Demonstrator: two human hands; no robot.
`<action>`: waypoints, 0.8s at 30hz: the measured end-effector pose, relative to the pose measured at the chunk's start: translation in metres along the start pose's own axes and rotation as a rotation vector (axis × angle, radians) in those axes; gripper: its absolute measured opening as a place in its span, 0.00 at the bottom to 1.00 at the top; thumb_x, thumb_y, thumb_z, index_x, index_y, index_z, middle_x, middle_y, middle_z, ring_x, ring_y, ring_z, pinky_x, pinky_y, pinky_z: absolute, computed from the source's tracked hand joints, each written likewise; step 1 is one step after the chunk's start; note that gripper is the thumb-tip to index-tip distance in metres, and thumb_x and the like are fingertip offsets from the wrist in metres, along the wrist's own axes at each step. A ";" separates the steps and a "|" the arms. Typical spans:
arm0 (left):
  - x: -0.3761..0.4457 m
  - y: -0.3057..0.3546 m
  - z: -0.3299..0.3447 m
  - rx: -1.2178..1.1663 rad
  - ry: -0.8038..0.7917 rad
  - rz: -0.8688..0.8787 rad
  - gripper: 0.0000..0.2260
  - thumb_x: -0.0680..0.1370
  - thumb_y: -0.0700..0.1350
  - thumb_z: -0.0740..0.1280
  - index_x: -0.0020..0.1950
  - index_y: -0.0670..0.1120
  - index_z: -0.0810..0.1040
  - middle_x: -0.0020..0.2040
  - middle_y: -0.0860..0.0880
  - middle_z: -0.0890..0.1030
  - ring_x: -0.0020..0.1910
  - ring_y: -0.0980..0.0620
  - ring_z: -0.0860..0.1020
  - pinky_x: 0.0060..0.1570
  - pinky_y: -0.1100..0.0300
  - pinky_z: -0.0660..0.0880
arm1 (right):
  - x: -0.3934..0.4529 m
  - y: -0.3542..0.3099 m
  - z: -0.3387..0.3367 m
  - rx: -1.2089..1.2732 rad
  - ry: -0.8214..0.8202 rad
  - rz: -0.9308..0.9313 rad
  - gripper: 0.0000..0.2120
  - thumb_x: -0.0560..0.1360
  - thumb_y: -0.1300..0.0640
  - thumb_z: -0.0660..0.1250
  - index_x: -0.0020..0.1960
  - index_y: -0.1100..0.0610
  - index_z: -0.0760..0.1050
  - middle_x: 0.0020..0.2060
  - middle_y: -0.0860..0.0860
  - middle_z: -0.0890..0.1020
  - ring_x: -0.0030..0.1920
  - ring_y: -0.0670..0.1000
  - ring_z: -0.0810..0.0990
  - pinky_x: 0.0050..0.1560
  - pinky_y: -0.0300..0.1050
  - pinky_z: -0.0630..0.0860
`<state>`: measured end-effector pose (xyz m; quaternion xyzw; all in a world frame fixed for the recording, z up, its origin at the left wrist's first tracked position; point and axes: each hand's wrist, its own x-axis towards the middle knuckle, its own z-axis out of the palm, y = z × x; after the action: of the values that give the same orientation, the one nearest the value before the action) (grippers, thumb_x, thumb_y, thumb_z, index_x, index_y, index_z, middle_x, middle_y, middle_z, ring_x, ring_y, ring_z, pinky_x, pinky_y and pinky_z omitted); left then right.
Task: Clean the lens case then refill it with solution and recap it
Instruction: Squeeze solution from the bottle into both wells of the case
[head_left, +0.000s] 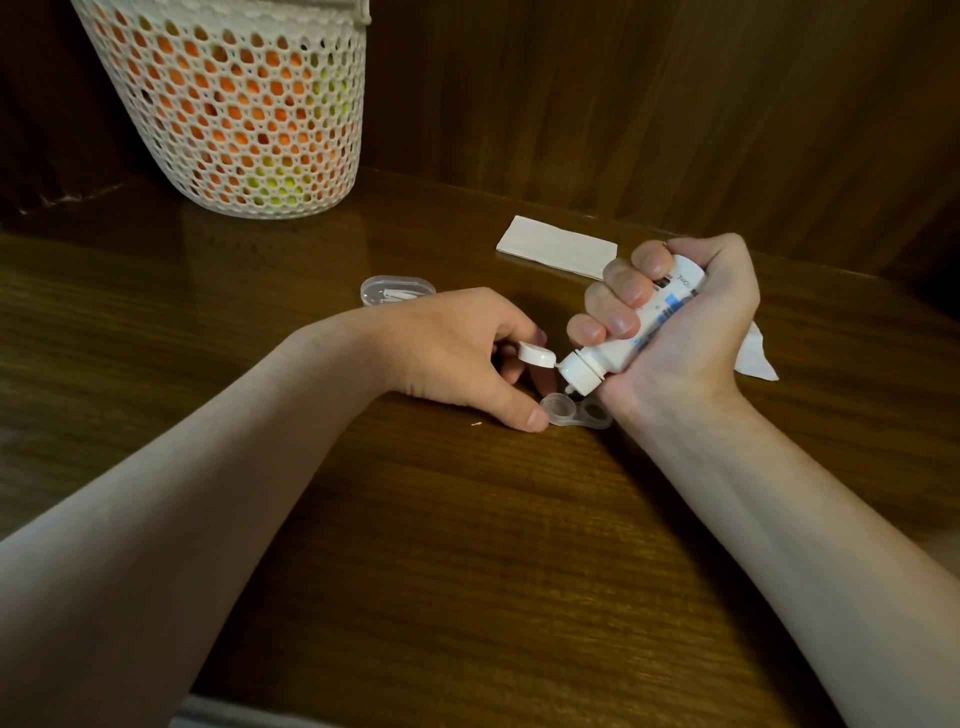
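Note:
A clear two-well lens case (576, 413) lies uncapped on the wooden table (467, 519). My right hand (685, 332) grips a white solution bottle (631, 338) tilted down to the left. The bottle's nozzle points into the case's left well, and its flip cap (693, 358) hangs open to the left. My left hand (467, 353) pinches the left end of the case between thumb and fingers, holding it on the table.
A white mesh basket (234, 104) with orange and yellow contents stands at the back left. A small clear plastic box (397, 290) lies behind my left wrist. A folded white tissue (556, 244) and a crumpled one (756, 358) lie at the right. Wooden panels wall the back.

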<state>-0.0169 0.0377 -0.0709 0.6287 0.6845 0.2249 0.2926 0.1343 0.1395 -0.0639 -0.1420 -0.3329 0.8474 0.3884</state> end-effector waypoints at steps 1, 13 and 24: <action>0.000 0.000 0.000 -0.002 -0.002 0.001 0.14 0.74 0.54 0.79 0.46 0.46 0.80 0.34 0.57 0.78 0.32 0.64 0.75 0.34 0.67 0.70 | 0.000 -0.001 -0.002 0.008 -0.003 -0.002 0.16 0.77 0.53 0.58 0.31 0.54 0.69 0.24 0.48 0.69 0.23 0.48 0.65 0.27 0.40 0.67; 0.001 -0.001 0.000 -0.006 0.009 -0.001 0.14 0.74 0.53 0.79 0.47 0.45 0.81 0.33 0.59 0.77 0.31 0.65 0.75 0.30 0.72 0.69 | -0.001 -0.002 0.003 -0.009 -0.022 -0.019 0.17 0.77 0.53 0.59 0.30 0.54 0.69 0.25 0.49 0.69 0.23 0.48 0.65 0.28 0.40 0.67; -0.001 0.002 0.000 0.002 -0.008 -0.004 0.13 0.75 0.53 0.79 0.49 0.46 0.81 0.39 0.54 0.79 0.33 0.65 0.75 0.34 0.68 0.69 | -0.002 -0.002 0.004 -0.011 -0.022 -0.029 0.17 0.78 0.54 0.58 0.31 0.54 0.69 0.24 0.48 0.69 0.22 0.48 0.65 0.27 0.40 0.67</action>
<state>-0.0156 0.0372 -0.0692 0.6286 0.6848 0.2210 0.2952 0.1348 0.1373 -0.0595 -0.1299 -0.3439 0.8415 0.3960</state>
